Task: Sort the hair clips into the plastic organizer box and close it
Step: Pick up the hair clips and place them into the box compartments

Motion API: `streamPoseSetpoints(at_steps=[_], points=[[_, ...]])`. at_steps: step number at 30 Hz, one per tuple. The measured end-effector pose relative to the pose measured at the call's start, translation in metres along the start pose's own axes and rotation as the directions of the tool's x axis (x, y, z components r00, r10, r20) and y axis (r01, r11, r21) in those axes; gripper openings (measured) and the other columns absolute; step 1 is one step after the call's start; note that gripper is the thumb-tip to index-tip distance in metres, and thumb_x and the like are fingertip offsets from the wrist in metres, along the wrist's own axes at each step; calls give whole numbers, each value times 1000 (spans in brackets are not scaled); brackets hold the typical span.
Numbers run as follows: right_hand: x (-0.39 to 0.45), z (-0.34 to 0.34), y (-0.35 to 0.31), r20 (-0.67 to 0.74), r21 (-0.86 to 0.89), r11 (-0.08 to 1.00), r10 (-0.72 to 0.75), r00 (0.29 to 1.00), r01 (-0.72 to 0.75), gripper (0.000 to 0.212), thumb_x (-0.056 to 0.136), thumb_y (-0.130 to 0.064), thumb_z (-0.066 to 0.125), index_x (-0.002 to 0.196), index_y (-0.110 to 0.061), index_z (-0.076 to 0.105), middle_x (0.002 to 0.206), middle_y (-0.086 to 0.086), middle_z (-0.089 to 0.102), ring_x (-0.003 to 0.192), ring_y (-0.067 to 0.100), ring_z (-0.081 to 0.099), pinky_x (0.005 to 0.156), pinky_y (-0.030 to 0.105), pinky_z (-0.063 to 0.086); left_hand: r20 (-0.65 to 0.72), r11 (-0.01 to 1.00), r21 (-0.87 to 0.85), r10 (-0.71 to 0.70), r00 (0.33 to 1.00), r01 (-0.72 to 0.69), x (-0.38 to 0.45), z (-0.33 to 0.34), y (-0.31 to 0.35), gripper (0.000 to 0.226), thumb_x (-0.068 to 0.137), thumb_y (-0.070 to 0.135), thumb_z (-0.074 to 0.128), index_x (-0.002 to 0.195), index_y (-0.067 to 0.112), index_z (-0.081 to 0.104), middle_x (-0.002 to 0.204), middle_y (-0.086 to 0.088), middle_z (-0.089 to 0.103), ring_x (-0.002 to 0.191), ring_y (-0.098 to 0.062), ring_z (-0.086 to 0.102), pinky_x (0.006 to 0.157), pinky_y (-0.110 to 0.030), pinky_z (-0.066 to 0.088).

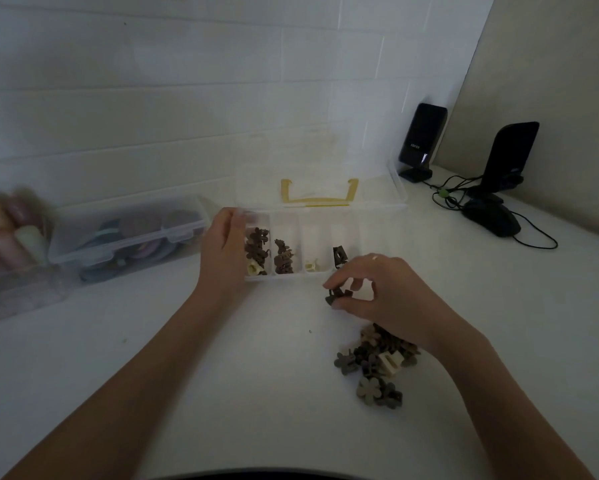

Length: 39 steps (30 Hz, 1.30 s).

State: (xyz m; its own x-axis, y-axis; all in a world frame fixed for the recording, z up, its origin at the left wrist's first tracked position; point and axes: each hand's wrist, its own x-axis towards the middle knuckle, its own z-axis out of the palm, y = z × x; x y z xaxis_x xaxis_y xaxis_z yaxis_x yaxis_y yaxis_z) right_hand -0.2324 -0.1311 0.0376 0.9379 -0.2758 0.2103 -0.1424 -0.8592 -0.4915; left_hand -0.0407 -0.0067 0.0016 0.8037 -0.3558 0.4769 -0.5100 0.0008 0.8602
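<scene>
A clear plastic organizer box [293,278] lies open on the white table, its lid [320,168] with a yellow handle tipped up behind it. Brown flower-shaped clips fill the two left compartments; a cream clip [312,265] and a dark clip [339,255] sit further right. My left hand [223,249] grips the box's left end. My right hand [377,289] hovers just in front of the box, fingertips pinched on a dark flower clip [336,296]. A pile of loose clips [377,365] in brown, grey and cream lies under my right wrist.
A closed clear box [125,233] with coloured hair ties stands at the left, beside a blurred container of coloured rolls [7,233]. Two black speakers [421,140] [509,157], a black mouse [492,218] and cables sit at the back right by the wall.
</scene>
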Motion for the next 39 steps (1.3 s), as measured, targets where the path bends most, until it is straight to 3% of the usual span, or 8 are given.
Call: streamPoseSetpoints(at_steps=[5,10,16,20,24,27,35,39], points=[[1,3,1,-80,51,997,-61,995,65,16,77,-24,74,92,-29,71,91,-15,62,82,0,57,65,11,44,0,1000,10,7,1000,-7,1,0,-2,21,102,16,36,91,9,53,78,12,53,68,19,52,65,-4,37],[1,4,-1,-199,162,978,-96,975,129,13,80,-6,69,87,-17,71,93,-9,60,83,8,61,71,21,54,-8,1000,12,17,1000,-17,1,-1,-8,28,101,23,37,95,5,57,83,3,58,73,-2,52,69,-18,40],[3,12,2,-187,-115,983,-160,969,140,25,88,-4,50,100,-17,68,101,-1,46,79,8,44,63,11,35,-21,996,20,87,996,-87,-8,2,4,20,102,15,36,88,12,51,68,14,47,59,9,47,58,-8,35],[6,25,4,-146,-297,947,-175,974,125,27,85,2,52,103,-7,70,94,7,40,79,18,41,58,24,36,-12,985,26,173,985,-173,-18,6,14,19,101,5,36,88,10,49,71,14,49,65,14,51,60,-4,36],[9,27,1,-143,-292,955,-99,985,54,46,90,-3,46,136,-10,46,105,8,39,87,16,40,66,27,43,-7,983,8,182,983,-181,-18,6,15,20,101,4,36,89,10,51,73,15,52,67,14,53,61,-3,36],[6,20,-2,-197,-195,979,-96,976,57,50,91,-5,46,139,-18,42,109,4,42,81,11,44,66,24,45,-10,982,14,187,982,-187,-18,6,14,20,100,5,37,88,11,51,74,16,52,68,14,52,63,-3,36],[7,11,-7,-525,-8,992,-110,844,125,16,86,-2,59,96,-13,60,98,-2,55,76,6,51,69,16,46,-8,983,7,184,983,-184,-18,6,14,20,101,6,36,87,11,50,73,17,52,65,13,51,60,-4,36],[11,20,-5,-485,-44,982,-181,856,182,12,83,3,62,84,-9,59,95,0,59,84,8,53,72,16,45,-1,985,1,172,985,-172,-18,6,12,20,101,9,36,88,11,51,72,13,52,63,10,51,58,-6,37]])
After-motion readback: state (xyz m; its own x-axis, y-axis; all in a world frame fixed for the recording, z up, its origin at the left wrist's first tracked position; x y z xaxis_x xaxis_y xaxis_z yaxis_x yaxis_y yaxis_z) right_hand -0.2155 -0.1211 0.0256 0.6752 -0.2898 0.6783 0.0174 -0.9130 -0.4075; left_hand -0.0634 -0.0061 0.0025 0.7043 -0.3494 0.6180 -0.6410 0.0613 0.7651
